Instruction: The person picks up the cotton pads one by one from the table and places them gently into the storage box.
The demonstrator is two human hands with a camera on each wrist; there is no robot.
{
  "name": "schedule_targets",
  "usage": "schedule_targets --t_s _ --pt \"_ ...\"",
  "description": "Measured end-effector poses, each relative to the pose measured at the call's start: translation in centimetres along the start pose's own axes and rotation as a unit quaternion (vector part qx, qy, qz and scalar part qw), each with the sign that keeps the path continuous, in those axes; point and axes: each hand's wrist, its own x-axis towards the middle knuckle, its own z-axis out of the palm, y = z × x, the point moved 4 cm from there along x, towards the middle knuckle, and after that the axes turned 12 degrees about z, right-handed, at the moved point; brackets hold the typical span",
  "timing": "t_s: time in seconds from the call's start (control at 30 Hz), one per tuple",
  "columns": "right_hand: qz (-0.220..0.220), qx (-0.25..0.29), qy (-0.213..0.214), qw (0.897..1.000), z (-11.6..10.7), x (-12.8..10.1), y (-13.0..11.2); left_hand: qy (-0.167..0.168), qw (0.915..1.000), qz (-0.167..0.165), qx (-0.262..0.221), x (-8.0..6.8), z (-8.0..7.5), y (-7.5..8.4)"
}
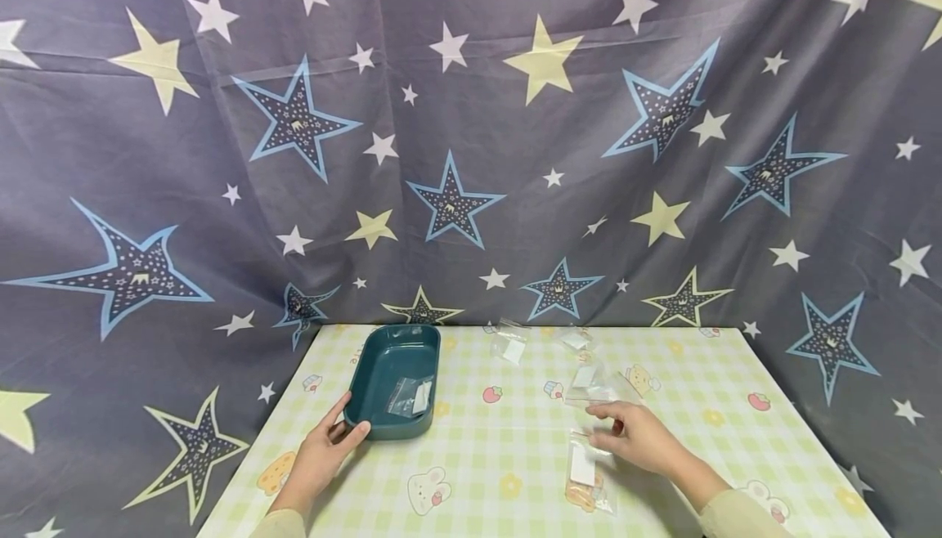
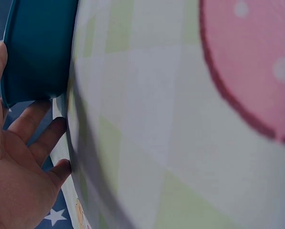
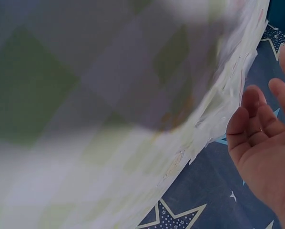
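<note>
Teal tray point(image 1: 383, 370) sits on the left part of the counter point(image 1: 515, 448), which has a yellow and white checked cloth with little cartoon pictures. I see one small clear bag point(image 1: 412, 396) lying inside the tray, near its front. My left hand point(image 1: 324, 448) is at the tray's near corner, with the thumb against the rim and the fingers by its side. In the left wrist view the fingers point(image 2: 37, 129) are loosely bent under the tray's edge point(image 2: 35, 52), so the hand looks relaxed and not tight around it.

My right hand point(image 1: 636, 437) is flat and spread out over the counter, fingers pointing left. It hovers just over another clear bag point(image 1: 586, 472) with a white slip inside. I cannot tell if it touches that bag. In the right wrist view the palm point(image 3: 266, 143) is wide and holds nothing.

More clear bags lie further back: one point(image 1: 598, 387) just past my right hand, and two point(image 1: 509, 342) point(image 1: 575, 337) near the far edge. A dark cloth with stars point(image 1: 471, 137) hangs behind the counter.
</note>
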Motion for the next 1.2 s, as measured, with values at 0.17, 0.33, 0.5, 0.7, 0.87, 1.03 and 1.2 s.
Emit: schedule_targets --t_s 0.17,0.33,0.5,0.7,0.87,1.03,1.2 --pt "-0.004 -0.013 -0.042 0.999 0.2 -0.5 0.2 0.0 1.0 -0.002 0.002 0.0 0.0 0.0" --pt "-0.026 -0.068 -0.049 0.996 0.7 -0.8 -0.1 0.001 1.0 -0.004 0.007 0.0 -0.1 0.0" --pt "-0.019 -0.119 -0.056 0.991 1.0 -1.2 -0.5 0.001 1.0 -0.006 0.004 -0.1 -0.1 0.0" --pt "0.015 -0.125 -0.075 0.989 1.4 -1.6 0.2 0.003 1.0 -0.002 -0.001 -0.1 0.0 0.0" --pt "0.019 -0.137 -0.071 0.988 1.8 -1.6 0.4 0.004 1.0 -0.005 -0.004 0.0 0.0 -0.1" --pt "0.029 -0.137 -0.067 0.988 2.0 -1.7 0.6 0.005 1.0 -0.004 -0.003 0.0 0.0 -0.2" --pt "0.034 -0.137 -0.064 0.988 2.1 -1.6 0.6 0.004 1.0 -0.003 0.001 0.0 0.0 -0.1"
